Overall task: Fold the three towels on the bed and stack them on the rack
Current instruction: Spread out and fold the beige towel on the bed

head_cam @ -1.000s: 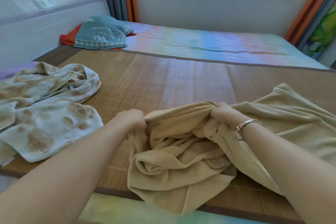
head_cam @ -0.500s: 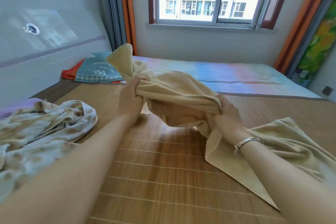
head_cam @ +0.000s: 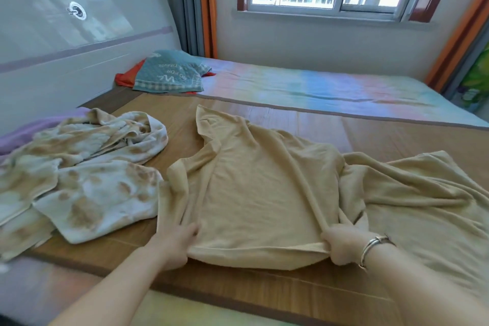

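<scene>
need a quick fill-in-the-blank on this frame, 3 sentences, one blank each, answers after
1. Both hands, left and right, grip the near edge of the plain ____ towel.
2. The crumpled white towel with brown spots lies to the ____ of it.
3. A silver bracelet sits on the ____ wrist.

Answers: tan; left; right

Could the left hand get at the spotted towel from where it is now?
Probably yes: the spotted towel lies just beside the left hand with nothing between, but that hand would first have to release its grip on the tan towel.
</scene>
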The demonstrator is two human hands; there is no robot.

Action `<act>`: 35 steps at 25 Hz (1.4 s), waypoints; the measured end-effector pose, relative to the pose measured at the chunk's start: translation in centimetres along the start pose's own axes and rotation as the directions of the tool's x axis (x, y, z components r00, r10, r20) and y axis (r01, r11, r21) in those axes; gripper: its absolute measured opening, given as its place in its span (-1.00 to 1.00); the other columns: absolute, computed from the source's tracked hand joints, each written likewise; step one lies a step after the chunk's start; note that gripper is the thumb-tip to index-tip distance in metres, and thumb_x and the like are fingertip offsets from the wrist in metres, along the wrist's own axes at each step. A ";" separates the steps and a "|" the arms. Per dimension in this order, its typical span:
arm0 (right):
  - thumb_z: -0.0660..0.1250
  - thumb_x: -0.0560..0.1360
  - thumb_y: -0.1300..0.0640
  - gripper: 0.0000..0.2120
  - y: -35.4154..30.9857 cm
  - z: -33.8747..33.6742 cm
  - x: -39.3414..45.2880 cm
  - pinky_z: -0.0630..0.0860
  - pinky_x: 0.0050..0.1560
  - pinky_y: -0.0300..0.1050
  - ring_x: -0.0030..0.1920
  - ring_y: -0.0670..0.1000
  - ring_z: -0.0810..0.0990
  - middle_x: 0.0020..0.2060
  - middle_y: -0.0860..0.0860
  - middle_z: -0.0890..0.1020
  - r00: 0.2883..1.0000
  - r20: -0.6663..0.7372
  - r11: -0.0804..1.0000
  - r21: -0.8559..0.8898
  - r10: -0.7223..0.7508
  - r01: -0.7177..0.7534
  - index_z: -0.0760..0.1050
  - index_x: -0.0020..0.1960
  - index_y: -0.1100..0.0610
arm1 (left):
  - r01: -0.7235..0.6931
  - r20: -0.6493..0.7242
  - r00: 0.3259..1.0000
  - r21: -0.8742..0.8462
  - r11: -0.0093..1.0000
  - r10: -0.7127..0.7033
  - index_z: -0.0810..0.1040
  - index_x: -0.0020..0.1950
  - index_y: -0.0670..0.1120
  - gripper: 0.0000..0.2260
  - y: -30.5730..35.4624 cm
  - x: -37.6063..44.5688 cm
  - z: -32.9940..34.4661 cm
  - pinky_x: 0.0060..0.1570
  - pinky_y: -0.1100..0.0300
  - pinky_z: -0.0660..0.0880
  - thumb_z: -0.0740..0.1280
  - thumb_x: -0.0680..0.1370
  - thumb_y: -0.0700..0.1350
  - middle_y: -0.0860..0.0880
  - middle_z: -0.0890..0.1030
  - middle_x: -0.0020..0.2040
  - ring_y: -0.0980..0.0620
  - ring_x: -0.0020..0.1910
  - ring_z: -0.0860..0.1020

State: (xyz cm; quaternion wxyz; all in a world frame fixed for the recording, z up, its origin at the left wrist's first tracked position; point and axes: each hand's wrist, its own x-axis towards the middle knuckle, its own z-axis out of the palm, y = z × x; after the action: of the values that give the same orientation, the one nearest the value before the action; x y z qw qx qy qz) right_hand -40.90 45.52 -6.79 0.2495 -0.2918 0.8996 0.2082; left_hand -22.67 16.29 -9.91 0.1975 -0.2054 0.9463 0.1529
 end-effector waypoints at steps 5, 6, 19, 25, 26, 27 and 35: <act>0.17 0.36 -0.45 -0.40 -4.1 -1.3 -0.5 0.25 0.32 0.07 0.35 0.06 0.29 0.31 -0.03 0.38 0.995 -0.092 0.977 0.203 -0.048 0.066 0.46 0.17 -0.04 | -0.008 0.119 0.990 -0.493 0.870 0.077 0.31 0.31 0.15 -0.45 -2.2 -0.7 -0.5 0.06 0.29 0.39 0.46 0.40 0.11 0.14 0.47 0.13 0.18 0.10 0.46; 0.11 0.40 -0.46 -0.37 -5.5 -1.6 -0.1 0.20 0.37 0.08 0.40 0.07 0.25 0.38 -0.01 0.33 0.982 -0.176 0.963 0.248 -0.063 0.106 0.45 0.23 -0.03 | -0.065 -0.046 0.998 -0.522 0.851 0.048 0.35 0.32 0.12 -0.47 -2.9 0.1 -0.5 0.18 0.24 0.37 0.44 0.42 0.17 0.14 0.45 0.22 0.16 0.20 0.43; 0.05 0.48 -0.39 -0.24 -24.9 -6.7 14.9 -0.23 0.45 0.32 0.52 0.11 -0.33 0.55 0.01 -0.19 0.902 -0.411 0.814 0.476 -0.129 0.333 -0.17 0.54 -0.16 | 0.230 -0.190 0.940 -0.255 0.939 -0.282 -0.16 0.51 0.33 0.09 -19.5 8.2 0.2 0.45 -0.30 -0.16 0.14 0.08 0.67 0.16 -0.29 0.54 -0.09 0.52 -0.31; -0.08 0.30 -0.60 -0.14 -33.0 -9.1 20.0 -0.29 0.38 0.44 0.51 0.12 -0.34 0.52 -0.06 -0.31 0.858 -0.466 0.888 0.272 -0.216 0.371 -0.18 0.50 -0.29 | 0.156 -0.282 0.919 -0.384 0.910 -0.277 0.10 0.52 0.24 -0.06 -27.9 11.4 -2.8 0.51 -0.01 0.06 0.08 0.22 0.64 0.13 0.09 0.56 0.03 0.54 0.07; -0.08 0.29 -0.61 -0.14 -34.1 -9.5 20.4 -0.29 0.37 0.44 0.51 0.12 -0.35 0.52 -0.07 -0.31 0.848 -0.472 0.886 0.251 -0.240 0.390 -0.18 0.50 -0.30 | 0.153 -0.283 0.917 -0.398 0.905 -0.280 0.15 0.50 0.24 -0.08 -29.1 11.8 -3.2 0.49 0.00 0.13 0.09 0.22 0.64 0.11 0.15 0.55 0.03 0.52 0.14; -0.08 0.29 -0.61 -0.13 -35.4 -10.0 20.6 -0.30 0.36 0.45 0.51 0.12 -0.36 0.52 -0.06 -0.32 0.840 -0.471 0.881 0.231 -0.270 0.413 -0.19 0.49 -0.31 | 0.158 -0.279 0.916 -0.409 0.899 -0.288 0.20 0.49 0.23 -0.10 -30.2 12.1 -3.7 0.47 0.01 0.17 0.10 0.24 0.63 0.10 0.21 0.53 0.02 0.50 0.20; 0.01 0.52 -0.36 -0.35 -38.1 -10.8 17.5 -0.24 0.47 0.26 0.54 -0.04 -0.24 0.56 -0.07 -0.13 0.740 -0.531 0.660 0.386 -0.412 0.645 0.00 0.53 -0.16 | 0.154 -0.488 0.772 -0.480 0.864 -0.408 0.39 0.41 0.02 -0.60 -26.8 10.2 -3.2 0.33 -0.07 0.35 0.09 0.62 0.11 -0.02 0.46 0.38 -0.07 0.34 0.42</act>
State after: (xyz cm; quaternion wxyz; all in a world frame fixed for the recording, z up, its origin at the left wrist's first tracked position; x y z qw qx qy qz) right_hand -32.80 4.21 -16.95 0.1838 -0.4980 0.8222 -0.2056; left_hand -20.16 -11.50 -17.13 -0.1239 -0.4211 0.8636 0.2480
